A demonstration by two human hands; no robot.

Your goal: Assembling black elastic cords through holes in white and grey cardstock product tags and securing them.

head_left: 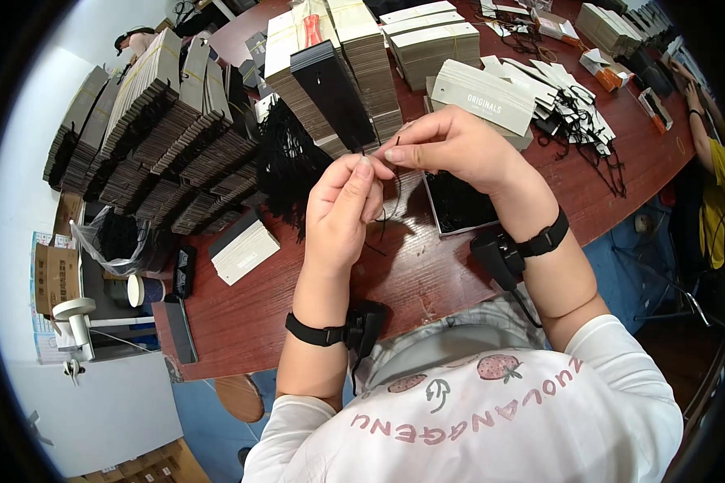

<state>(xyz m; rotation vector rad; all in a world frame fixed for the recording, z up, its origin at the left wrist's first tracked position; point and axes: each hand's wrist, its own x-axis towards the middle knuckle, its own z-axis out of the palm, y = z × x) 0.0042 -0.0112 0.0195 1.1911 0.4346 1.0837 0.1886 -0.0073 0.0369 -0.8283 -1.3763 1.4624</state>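
Observation:
My left hand (345, 205) is pinched shut on a thin black cord (396, 193), thumb uppermost. Coming from the right, my right hand (459, 149) pinches the same cord between thumb and fingertips, close beside the left fingertips. A length of the cord hangs in a loose curve below the fingers. Just beyond them, a dark hang tag (330, 88) leans against tall banded stacks of tags (362, 56); whether the cord joins it, I cannot tell. Under my right wrist sits an open box of black cords (463, 201), partly covered.
A thick bundle of black cords (286, 161) lies left of my hands. Many banded tag stacks (157, 121) crowd the left side. Pale tags (246, 251) lie fanned on the red-brown table (242, 322). Loose strung tags (572, 105) spread rightward; another person's arm (701, 121) shows far right.

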